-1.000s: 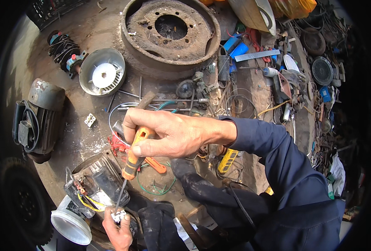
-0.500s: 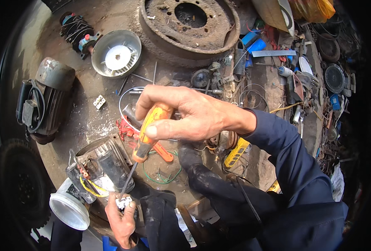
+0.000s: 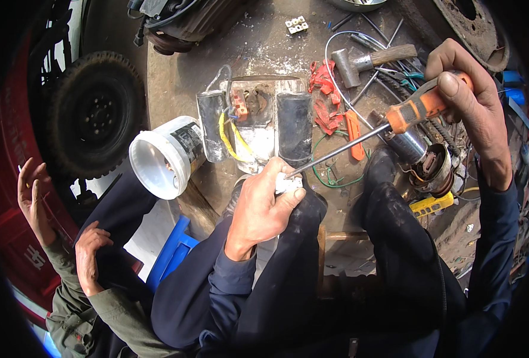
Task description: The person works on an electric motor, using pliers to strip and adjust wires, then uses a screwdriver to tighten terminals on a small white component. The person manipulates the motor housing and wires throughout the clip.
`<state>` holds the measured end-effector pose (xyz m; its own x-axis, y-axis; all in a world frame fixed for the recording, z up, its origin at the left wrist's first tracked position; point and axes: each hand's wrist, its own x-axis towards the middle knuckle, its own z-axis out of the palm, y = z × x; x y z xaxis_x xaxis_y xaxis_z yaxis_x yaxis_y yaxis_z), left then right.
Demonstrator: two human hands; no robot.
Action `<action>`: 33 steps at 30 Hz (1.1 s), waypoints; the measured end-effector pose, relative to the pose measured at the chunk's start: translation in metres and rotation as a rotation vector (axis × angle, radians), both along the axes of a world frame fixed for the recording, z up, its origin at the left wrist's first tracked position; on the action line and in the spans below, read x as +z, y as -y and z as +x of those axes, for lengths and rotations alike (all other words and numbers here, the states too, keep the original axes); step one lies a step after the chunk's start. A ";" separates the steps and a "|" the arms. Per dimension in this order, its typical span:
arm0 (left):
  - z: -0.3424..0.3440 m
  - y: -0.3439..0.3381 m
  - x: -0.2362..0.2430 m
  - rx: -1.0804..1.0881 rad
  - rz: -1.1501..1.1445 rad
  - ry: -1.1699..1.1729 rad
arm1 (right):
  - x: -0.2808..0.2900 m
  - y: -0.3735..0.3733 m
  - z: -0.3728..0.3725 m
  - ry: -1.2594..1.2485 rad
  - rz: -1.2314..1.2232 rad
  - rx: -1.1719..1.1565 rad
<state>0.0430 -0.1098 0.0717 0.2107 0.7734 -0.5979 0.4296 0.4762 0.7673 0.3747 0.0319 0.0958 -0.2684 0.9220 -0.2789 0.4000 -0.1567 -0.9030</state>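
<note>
My left hand [image 3: 258, 212] pinches a small white terminal block [image 3: 288, 184] above my thigh. My right hand [image 3: 473, 107] grips an orange-and-black screwdriver [image 3: 418, 109], its long blade angled down to the block. Just beyond my left hand is a dirty metal housing with two dark cylinders [image 3: 294, 125] and yellow wire. To their right lie red scraps [image 3: 327, 116], an orange-handled tool [image 3: 353, 134], a hammer [image 3: 351, 68] and a loop of green wire. A white plastic bucket [image 3: 157, 161] is at their left.
A co-worker's hands [image 3: 90, 250] in green sleeves are at left, beside a tyre [image 3: 94, 119] and red vehicle [image 3: 20, 215]. A motor [image 3: 181, 21], loose terminal block [image 3: 297, 24] and rusty rim [image 3: 497, 48] lie at the back; clutter and a yellow power strip [image 3: 430, 204] are at right.
The view has swung toward the left, bringing the co-worker's hands into sight. My right hand now appears farther right and higher, the screwdriver slanting more flatly to the block in my left hand.
</note>
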 end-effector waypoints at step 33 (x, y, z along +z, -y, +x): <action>0.001 0.000 -0.006 0.049 -0.265 0.202 | -0.060 -0.018 0.032 -0.312 -0.247 0.081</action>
<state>0.0438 -0.1099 0.0657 0.3120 0.6086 -0.7295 0.2528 0.6870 0.6813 0.4067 0.0502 0.0357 -0.4439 0.8102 -0.3828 0.1320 -0.3634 -0.9222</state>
